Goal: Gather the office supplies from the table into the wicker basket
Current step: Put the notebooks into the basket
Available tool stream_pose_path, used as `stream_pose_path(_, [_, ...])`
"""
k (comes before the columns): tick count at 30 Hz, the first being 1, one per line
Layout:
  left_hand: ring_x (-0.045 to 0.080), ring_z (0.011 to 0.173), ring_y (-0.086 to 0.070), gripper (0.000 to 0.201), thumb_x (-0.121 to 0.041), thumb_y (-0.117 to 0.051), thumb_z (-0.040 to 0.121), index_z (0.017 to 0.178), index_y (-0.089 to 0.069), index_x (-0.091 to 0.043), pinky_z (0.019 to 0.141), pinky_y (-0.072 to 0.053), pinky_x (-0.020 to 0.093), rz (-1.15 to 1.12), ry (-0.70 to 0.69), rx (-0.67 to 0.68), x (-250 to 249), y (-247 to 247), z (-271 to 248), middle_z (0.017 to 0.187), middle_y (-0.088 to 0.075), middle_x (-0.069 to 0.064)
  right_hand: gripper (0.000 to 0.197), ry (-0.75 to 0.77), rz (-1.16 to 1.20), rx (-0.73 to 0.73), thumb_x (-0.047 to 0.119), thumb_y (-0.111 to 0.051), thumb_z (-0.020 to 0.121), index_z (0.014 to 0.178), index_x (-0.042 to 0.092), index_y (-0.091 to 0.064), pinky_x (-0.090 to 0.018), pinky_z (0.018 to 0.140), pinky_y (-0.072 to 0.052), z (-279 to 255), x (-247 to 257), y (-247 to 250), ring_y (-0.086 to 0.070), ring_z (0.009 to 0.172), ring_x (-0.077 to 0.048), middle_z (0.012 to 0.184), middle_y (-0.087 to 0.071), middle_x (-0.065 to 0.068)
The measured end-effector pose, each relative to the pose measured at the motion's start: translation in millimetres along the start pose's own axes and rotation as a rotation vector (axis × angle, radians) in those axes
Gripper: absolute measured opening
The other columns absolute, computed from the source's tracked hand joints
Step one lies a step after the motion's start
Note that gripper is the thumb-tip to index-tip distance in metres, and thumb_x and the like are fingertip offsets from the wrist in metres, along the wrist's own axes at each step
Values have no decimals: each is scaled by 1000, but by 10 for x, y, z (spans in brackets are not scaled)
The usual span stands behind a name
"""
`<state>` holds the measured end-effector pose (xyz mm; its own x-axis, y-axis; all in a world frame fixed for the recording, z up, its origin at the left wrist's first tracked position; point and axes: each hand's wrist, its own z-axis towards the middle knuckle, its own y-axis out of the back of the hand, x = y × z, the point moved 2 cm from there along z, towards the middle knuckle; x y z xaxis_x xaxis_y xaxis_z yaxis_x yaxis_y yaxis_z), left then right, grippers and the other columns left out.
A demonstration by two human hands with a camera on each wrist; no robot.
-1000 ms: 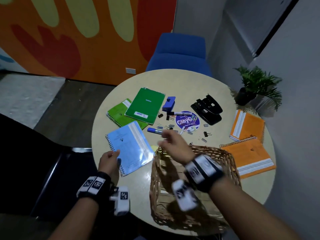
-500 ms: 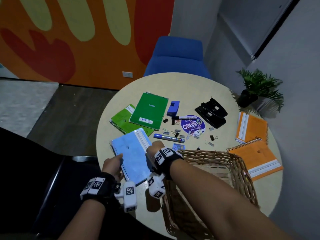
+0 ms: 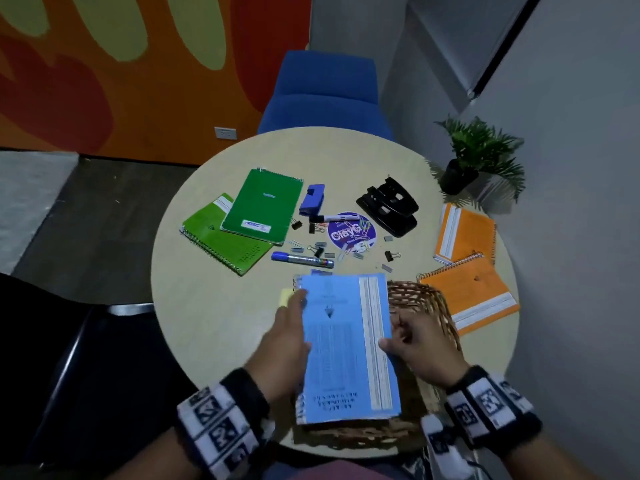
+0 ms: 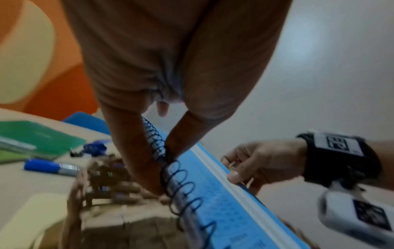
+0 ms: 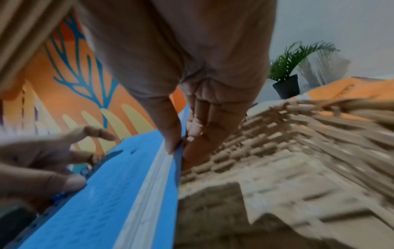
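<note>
The left hand (image 3: 284, 344) is gripping the spiral-bound edge of the blue notebook (image 3: 346, 344), thumb lying on the cover and fingers tucking under by the coil, and it is carrying that side just above the table (image 3: 214, 313). Moving across, the notebook is hanging flat and face up over the near left part of the wicker basket (image 3: 426, 299), not yet inside it as far as the head view is showing. On its other long edge the right hand (image 3: 420, 341) is pinching the white-striped margin, thumb on top and fingertips beneath, with the wrist view putting those fingers just beside the basket's woven wall.

To do this step well, both hands are wanting to lower together, keeping the cover level so the pages are not fanning open. The coil side is looking like the snag risk against the wicker, so easing it clear of the rim first seems wise. Laying the notebook flat on the basket floor is probably the better call, since it is leaving room for what is waiting further back: the green notebooks (image 3: 242, 220), the blue marker (image 3: 301, 259), the black hole punch (image 3: 389, 206) and, far right, the orange notebooks (image 3: 471, 271)
</note>
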<state>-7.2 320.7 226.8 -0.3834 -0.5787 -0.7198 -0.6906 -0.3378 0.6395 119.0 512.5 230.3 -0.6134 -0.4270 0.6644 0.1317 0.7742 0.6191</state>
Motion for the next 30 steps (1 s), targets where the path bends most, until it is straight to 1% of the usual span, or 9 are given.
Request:
stream_pose_path(3, [30,99,-53,47,-15,-46,89,133,-29,-19,77,-39,28,151,50,123,-24,-319,52,144,-24,11,24,-80,-96,13,11,-68,84,70,20,-50,-20,56,-41,66,-274,-174,-54,62,-4,69,-56,6])
stream_pose_path(7, [38,101,-49,17,-14,-49,88,104,-50,-8,73,-39,31,514,93,264,-73,-389,199,129,-42,22,16,-167,-207,77,16,-69,82,78,11,-55,-30,63,-46,252,-503,-322,-58,70,-16,76,-62,-5])
stream_pose_path(9, [35,111,-48,26,-21,-48,92,110,-59,-7,90,-42,36,748,51,293,-140,-408,275,125,-50,20,23,-188,-228,125,16,-70,81,73,13,-49,-29,58,-42,347,-537,-353,-53,65,-17,69,-55,-3])
stream_pose_path(13, [37,122,-36,41,-45,-49,88,118,-59,-20,101,-35,43,894,35,302,-142,-581,374,130,-41,16,39,-222,-261,130,15,-70,83,58,15,-40,-30,61,-46,494,-572,-334,-56,68,-23,60,-46,-2])
stream_pose_path(17, [47,137,-12,45,-48,-54,83,120,-57,-21,109,-21,58,936,16,275,-60,-794,333,154,-7,20,24,-217,-155,227,5,-67,82,61,9,-57,-34,71,-56,460,-639,-276,-67,76,-25,68,-62,-8])
stream_pose_path(20, [46,141,-6,52,-48,-53,83,128,-47,-22,108,-25,62,946,-27,448,46,-1005,292,156,-2,17,12,-160,-149,276,9,-61,85,73,6,-61,-31,66,-50,354,-638,-175,-58,70,-20,77,-61,-9])
stream_pose_path(25, [45,140,-10,59,-44,-41,89,141,-28,-18,108,-32,56,920,37,583,200,-1182,263,152,-15,25,18,-174,322,-172,14,-55,92,108,23,-56,-30,66,-56,271,-798,602,-65,76,-18,96,-70,-12])
stream_pose_path(28, [43,135,-22,55,-44,-45,86,133,-39,-17,103,-39,53,931,58,627,145,-1178,276,146,-25,24,17,-396,627,-474,13,-62,88,104,10,-62,-37,65,-53,359,-1227,1226,-60,74,-24,109,-65,-23])
stream_pose_path(30, [39,124,-37,46,-44,-45,83,120,-51,-18,96,-44,49,945,58,626,36,-1145,286,134,-39,21,48,-623,583,-454,28,-68,84,122,3,-54,-37,73,-54,493,-1591,1380,-61,89,-29,122,-58,-21])
